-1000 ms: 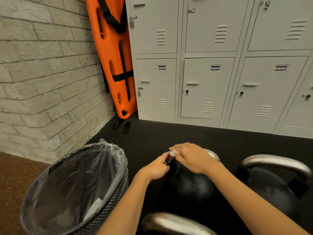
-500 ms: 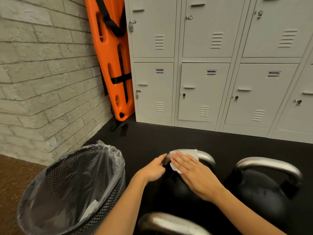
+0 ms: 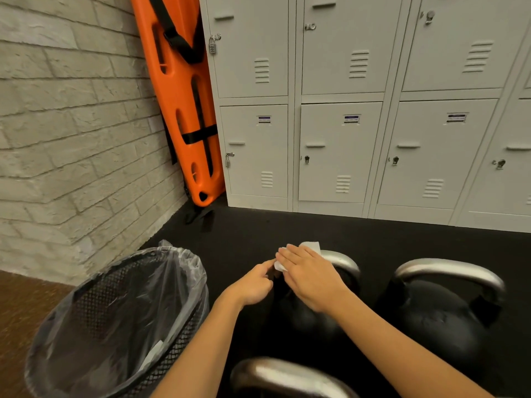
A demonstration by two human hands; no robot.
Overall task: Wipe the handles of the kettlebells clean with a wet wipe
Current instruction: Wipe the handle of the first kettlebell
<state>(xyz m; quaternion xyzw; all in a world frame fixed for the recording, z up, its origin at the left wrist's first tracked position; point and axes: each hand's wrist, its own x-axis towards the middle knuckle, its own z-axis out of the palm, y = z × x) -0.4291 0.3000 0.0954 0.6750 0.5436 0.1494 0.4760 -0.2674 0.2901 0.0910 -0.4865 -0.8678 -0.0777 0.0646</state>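
Three black kettlebells with steel handles stand on the dark floor. A white wet wipe (image 3: 311, 246) is draped over the handle (image 3: 342, 261) of the middle kettlebell (image 3: 304, 320). My right hand (image 3: 310, 277) lies flat on the wipe with straight fingers and presses it onto the handle. My left hand (image 3: 251, 285) has curled fingers, and its thumb and forefinger pinch the wipe's lower left corner at the handle's left end. A second kettlebell (image 3: 448, 320) stands to the right. Only the handle (image 3: 281, 374) of the third kettlebell shows, at the bottom edge.
A mesh waste bin (image 3: 86, 297) lined with a clear bag stands close on the left, with a scrap of paper inside. Grey lockers (image 3: 339, 153) line the back. An orange rescue board (image 3: 181, 96) leans in the corner by the brick wall (image 3: 71, 139).
My right hand went from gripping the bunched wipe to lying flat on it, and the wipe is now spread over the handle. The left hand stayed at the handle's left end.
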